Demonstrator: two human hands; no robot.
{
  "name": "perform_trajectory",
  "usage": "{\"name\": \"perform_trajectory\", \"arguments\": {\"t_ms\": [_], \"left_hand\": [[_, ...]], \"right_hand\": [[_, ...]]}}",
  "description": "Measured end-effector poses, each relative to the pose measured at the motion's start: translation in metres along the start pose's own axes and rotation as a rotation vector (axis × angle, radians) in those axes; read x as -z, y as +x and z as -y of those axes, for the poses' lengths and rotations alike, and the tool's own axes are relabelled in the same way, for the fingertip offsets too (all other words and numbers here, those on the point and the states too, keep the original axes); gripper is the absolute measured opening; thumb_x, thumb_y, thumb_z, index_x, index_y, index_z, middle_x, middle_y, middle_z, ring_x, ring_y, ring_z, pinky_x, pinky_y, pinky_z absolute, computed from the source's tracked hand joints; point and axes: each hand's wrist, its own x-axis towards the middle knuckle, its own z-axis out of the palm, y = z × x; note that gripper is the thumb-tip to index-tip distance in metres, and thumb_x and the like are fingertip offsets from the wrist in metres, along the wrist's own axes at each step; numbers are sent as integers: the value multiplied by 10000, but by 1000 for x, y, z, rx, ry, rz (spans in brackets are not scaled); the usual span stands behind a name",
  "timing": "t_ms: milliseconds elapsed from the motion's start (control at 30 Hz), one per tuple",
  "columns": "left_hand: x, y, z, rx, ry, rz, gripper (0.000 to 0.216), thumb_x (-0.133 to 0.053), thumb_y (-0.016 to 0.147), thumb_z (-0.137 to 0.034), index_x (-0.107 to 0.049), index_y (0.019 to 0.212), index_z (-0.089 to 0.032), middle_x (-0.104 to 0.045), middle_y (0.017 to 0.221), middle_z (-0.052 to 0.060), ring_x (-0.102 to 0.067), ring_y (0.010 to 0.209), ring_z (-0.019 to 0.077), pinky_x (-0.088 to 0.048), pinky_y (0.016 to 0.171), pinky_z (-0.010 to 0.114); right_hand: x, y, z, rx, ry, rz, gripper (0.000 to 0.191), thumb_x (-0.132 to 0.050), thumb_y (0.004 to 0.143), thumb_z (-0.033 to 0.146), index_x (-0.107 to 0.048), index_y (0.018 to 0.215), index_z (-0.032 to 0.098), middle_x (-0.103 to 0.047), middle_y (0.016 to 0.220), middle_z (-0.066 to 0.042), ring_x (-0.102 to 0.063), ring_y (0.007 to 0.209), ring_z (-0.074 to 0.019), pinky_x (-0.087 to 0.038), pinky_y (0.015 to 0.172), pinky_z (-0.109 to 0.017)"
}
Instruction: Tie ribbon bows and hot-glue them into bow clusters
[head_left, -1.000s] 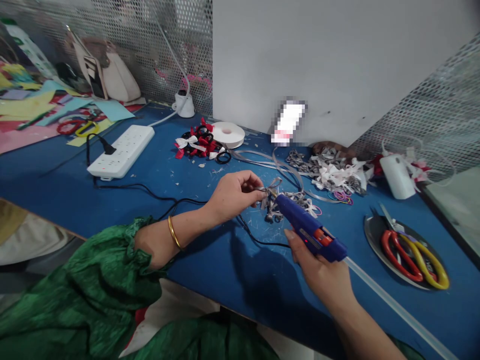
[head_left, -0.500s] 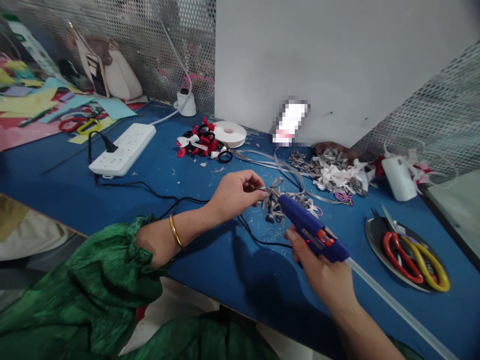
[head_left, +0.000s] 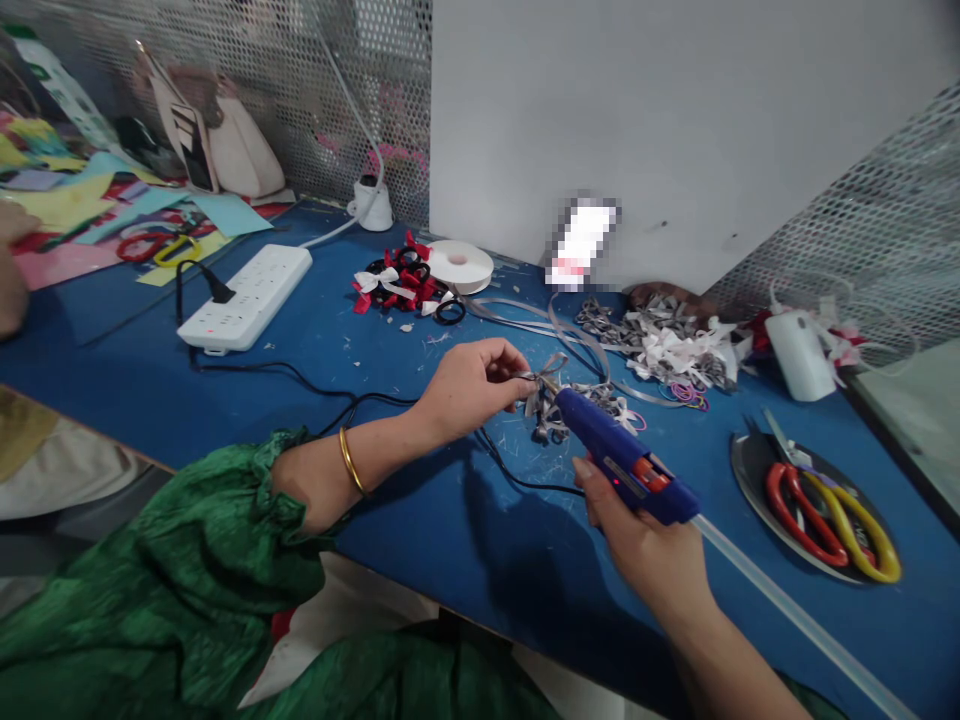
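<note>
My left hand [head_left: 480,385] pinches a grey ribbon bow [head_left: 553,364] between thumb and fingertips, just above the table. My right hand [head_left: 637,535] is wrapped round a blue glue gun [head_left: 619,455], its nozzle pointing up and left at the bow. The nozzle tip is at the ribbon; whether it touches I cannot tell. A long clear glue stick [head_left: 795,615] sticks out of the gun's back. Behind and below the nozzle lies a small heap of grey bows [head_left: 553,428]. Loose grey ribbon [head_left: 581,345] trails behind the bow.
Scissors [head_left: 832,520] with red and yellow handles lie on a dark round plate [head_left: 750,480] at right. A white power strip [head_left: 247,300], red and black bows [head_left: 405,280], a ribbon spool [head_left: 459,268], white bows [head_left: 686,350] and a lit phone [head_left: 581,245] stand farther back.
Another person's hand and forearm have come in at the far left edge, near the coloured paper. My hands, the bow and the glue gun have hardly moved.
</note>
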Motion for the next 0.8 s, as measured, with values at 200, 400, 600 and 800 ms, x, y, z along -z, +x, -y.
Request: {"name": "perform_trajectory", "arguments": {"t_ms": [200, 400, 600, 800], "left_hand": [[0, 0, -1, 4, 2, 5, 135, -702, 727, -211, -606, 787, -137, -620, 618, -9, -590, 530, 88, -457, 548, 217], [0, 0, 0, -17, 4, 6, 115, -687, 738, -211, -618, 792, -136, -620, 619, -7, -592, 540, 89, -453, 553, 218], [0, -1, -2, -42, -16, 16, 96, -669, 747, -206, -626, 798, -137, -622, 633, -3, -593, 559, 93, -455, 557, 218], [1, -1, -3, -20, -32, -5, 103, -674, 736, -206, -626, 794, -135, -630, 644, -2, -597, 561, 92, -460, 559, 216]], "right_hand": [[0, 0, 2, 33, -25, -1, 288, -631, 805, 488, -586, 745, 209, -503, 480, 37, -465, 410, -120, -410, 442, -247], [2, 0, -2, 35, -79, 5, 291, -620, 816, 494, -587, 751, 212, -485, 461, 45, -479, 412, -123, -410, 443, -240], [1, -1, -4, 42, -94, -10, 311, -615, 814, 516, -599, 765, 210, -499, 473, 38, -472, 413, -123, -409, 438, -243], [0, 1, 0, 32, -19, -27, 300, -616, 814, 499, -565, 736, 214, -503, 521, 30, -469, 450, -120, -424, 452, -239]]}}
